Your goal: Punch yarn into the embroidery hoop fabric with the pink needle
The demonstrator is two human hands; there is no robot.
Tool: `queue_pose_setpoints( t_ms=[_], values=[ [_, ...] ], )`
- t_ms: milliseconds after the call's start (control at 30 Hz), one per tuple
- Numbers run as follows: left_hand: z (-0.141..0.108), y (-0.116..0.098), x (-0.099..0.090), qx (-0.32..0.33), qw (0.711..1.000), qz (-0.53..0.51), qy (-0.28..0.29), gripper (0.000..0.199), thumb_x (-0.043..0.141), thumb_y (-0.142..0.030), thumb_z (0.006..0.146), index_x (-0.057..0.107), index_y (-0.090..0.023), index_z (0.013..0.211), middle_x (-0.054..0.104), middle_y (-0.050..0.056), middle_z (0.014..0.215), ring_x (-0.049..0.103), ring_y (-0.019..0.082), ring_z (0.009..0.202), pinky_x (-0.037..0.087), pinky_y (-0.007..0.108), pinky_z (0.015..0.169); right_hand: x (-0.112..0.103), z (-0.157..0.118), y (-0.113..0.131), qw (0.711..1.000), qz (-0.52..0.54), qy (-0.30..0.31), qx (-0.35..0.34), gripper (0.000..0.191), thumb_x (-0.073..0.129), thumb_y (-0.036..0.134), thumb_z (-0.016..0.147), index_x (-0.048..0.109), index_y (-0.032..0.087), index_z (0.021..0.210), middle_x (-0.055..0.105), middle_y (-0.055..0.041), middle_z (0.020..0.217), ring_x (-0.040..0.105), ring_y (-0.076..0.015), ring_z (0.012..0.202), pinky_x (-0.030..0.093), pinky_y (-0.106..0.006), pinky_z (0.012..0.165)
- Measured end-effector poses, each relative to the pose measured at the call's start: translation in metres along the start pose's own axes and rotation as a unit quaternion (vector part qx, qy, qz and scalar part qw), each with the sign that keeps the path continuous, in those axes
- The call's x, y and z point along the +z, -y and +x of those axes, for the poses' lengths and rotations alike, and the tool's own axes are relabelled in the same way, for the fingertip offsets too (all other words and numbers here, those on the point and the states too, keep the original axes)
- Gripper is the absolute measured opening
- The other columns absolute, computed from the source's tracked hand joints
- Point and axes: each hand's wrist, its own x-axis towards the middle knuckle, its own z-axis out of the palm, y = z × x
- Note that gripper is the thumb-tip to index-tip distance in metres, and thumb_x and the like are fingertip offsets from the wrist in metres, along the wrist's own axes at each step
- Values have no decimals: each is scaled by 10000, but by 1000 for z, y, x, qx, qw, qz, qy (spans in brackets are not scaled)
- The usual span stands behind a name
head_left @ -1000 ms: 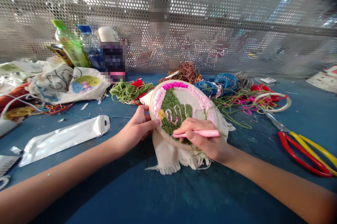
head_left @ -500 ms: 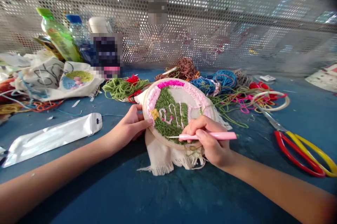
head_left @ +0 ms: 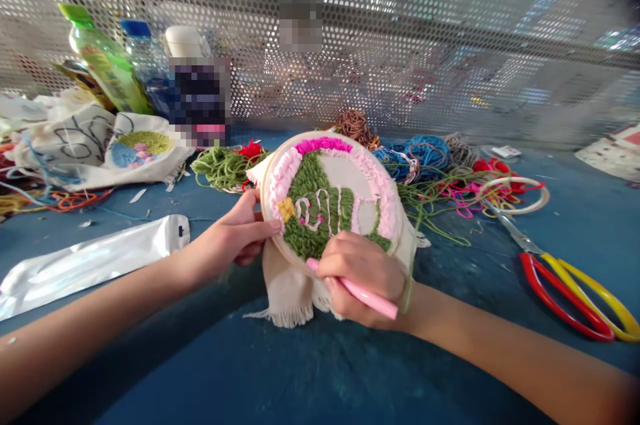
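Note:
My left hand [head_left: 240, 232] grips the left rim of a round embroidery hoop [head_left: 265, 193], thumb on top and fingers behind. The hoop leans up, tilted toward me. Stretched in it is cream cloth [head_left: 345, 172] bearing green, pink, magenta and yellow yarn loops; its fringed edge hangs below. In my right hand [head_left: 365, 278] is a pink-handled punch needle [head_left: 373, 298], closed in the fingers over the hoop's lower part. The needle's tip is hidden at the green loops [head_left: 307, 238]. A green yarn strand [head_left: 411, 272] runs down beside my right wrist.
Red-and-yellow-handled scissors [head_left: 565, 292] and a spare hoop [head_left: 540, 202] lie at right. Behind the work are blue yarn [head_left: 425, 152], brown yarn [head_left: 354, 126] and green yarn [head_left: 225, 168]. A silvery pouch [head_left: 100, 262] lies left; bottles [head_left: 107, 65] stand by the perforated metal screen [head_left: 400, 65].
The hoop has been raised and tilted up more, shifting slightly left with my left hand. My right hand has turned; the punch needle's handle now slants down to the right, its tip no longer visible.

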Motion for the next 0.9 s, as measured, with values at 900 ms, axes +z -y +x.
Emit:
queue_pose_setpoints(
  t_ms=[900],
  values=[
    [7, -1, -10, -45, 998, 34, 5, 358, 607, -267, 854, 428, -245, 1162, 320, -114, 540, 223, 49, 402, 185, 144, 364, -5, -17, 3, 987, 109, -74, 93, 150, 474, 98, 881, 565, 209, 926, 643, -39, 796, 611, -173, 738, 494, -326, 652]
  ],
)
